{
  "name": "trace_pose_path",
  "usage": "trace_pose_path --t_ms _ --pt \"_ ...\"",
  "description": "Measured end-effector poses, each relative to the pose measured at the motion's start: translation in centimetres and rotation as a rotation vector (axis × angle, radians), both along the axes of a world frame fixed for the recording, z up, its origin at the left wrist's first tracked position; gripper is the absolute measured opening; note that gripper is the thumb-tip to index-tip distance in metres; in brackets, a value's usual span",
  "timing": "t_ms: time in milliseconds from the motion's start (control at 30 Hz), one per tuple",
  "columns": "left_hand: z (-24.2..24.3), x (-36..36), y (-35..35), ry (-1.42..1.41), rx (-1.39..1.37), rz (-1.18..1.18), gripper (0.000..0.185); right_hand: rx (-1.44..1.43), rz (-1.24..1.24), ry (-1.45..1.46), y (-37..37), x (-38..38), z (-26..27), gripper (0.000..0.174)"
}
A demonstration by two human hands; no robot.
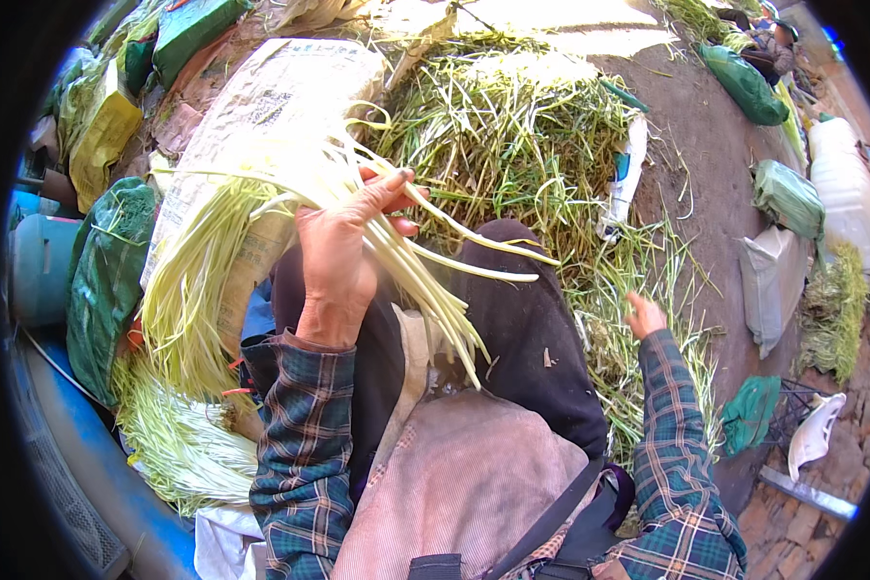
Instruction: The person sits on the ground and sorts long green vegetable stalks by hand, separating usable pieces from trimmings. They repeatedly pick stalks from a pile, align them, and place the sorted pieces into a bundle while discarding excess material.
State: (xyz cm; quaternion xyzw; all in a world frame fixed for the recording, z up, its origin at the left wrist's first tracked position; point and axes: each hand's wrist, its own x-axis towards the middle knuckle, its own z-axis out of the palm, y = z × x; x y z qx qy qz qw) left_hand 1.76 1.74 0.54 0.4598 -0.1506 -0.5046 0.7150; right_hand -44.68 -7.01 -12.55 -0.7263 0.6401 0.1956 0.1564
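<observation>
My left hand (341,264) grips a bundle of long, pale yellow stalks (431,304) that look like blanched chives or garlic shoots. Their pale ends point down over my lap, and two stalks stick out to the right. Left of the hand, a longer mass of yellow leaves (196,275) drapes over a printed woven sack (283,94); whether it joins the held bundle is hard to tell. My right hand (647,317) is out to the right above loose green trimmings (623,362). Its fingers are apart, with no stalk visible in them.
A large heap of green and straw-coloured stalks (507,145) lies beyond my knees. At lower left sits a pile of pale stalks (188,442). A green sack (112,290) and blue cylinder (40,268) stand left. Bags, a white plastic container (844,192) and a person (772,51) are right.
</observation>
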Motion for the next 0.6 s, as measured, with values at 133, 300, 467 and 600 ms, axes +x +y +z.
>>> trace_pose_path --t_ms 133,300,467,600 --pt "0.0 -0.8 -0.6 0.061 -0.001 0.031 0.014 -0.286 0.104 -0.943 -2.7 11.9 5.7 0.033" --pt "-0.1 -1.1 -0.9 0.017 0.039 0.062 0.017 -0.325 0.68 -1.189 -0.6 23.6 13.4 0.033" --pt "-0.3 -1.4 -1.0 0.016 0.041 0.064 0.019 -0.726 1.016 -0.968 1.1 29.8 14.0 0.029" --pt "-0.2 -1.7 -0.9 -0.052 0.041 0.075 0.019 -0.809 1.008 -0.945 1.5 30.4 13.3 0.015"
